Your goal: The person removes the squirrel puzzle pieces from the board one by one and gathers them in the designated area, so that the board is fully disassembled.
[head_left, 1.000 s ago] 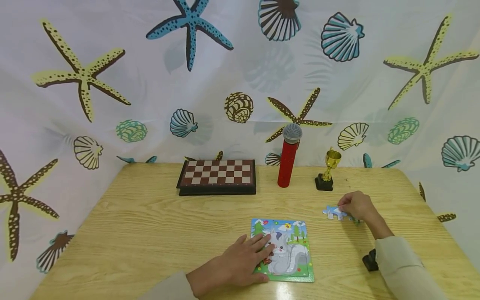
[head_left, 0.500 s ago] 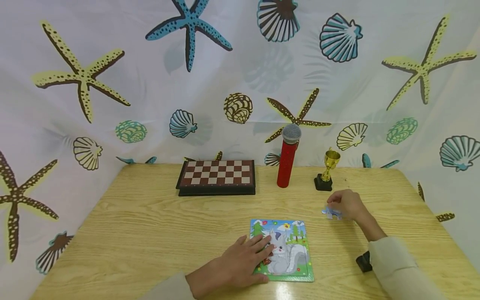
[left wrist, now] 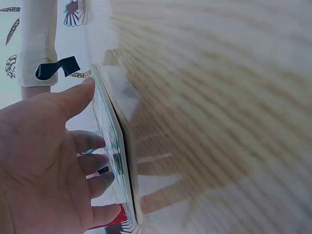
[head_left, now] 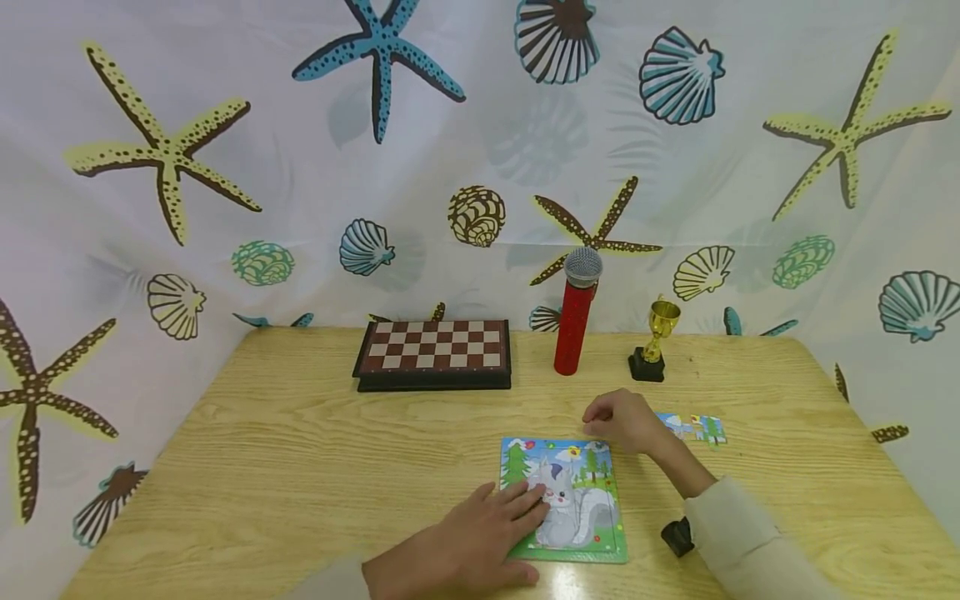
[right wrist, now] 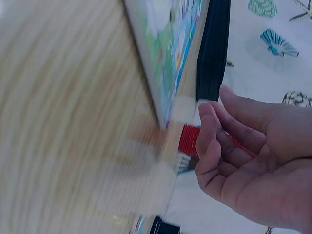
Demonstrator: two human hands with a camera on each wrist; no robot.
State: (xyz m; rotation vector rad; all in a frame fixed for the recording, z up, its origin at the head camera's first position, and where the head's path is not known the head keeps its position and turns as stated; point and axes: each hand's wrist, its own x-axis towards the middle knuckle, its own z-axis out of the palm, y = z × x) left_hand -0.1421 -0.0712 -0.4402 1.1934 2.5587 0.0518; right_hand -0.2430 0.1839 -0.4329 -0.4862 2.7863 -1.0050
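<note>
A square picture puzzle (head_left: 592, 533) of a grey squirrel lies on the table. My left hand (head_left: 487, 533) rests on its left side with straight, spread fingers. In the left wrist view, the fingers of that hand (left wrist: 53, 151) lie along the thin puzzle board (left wrist: 117, 136). Just beyond the puzzle's top right corner is my right hand (head_left: 622, 421), its fingers loosely bent. From the right wrist view, nothing shows between thumb and fingers of this hand (right wrist: 248, 146). Two loose puzzle pieces, a blue one (head_left: 675, 425) and a green one (head_left: 711, 429), lie behind the right wrist.
A folding chessboard box (head_left: 435, 354) sits at the back. Right of it stand a red microphone (head_left: 573, 329) and a small gold trophy (head_left: 660, 333) on a black base. Behind the wooden table (head_left: 300, 450) hangs a cloth (head_left: 315, 167) printed with starfish and shells.
My right hand has moved left from the loose pieces to the puzzle's top right corner, uncovering the green piece. My left hand has slid slightly down and right on the puzzle.
</note>
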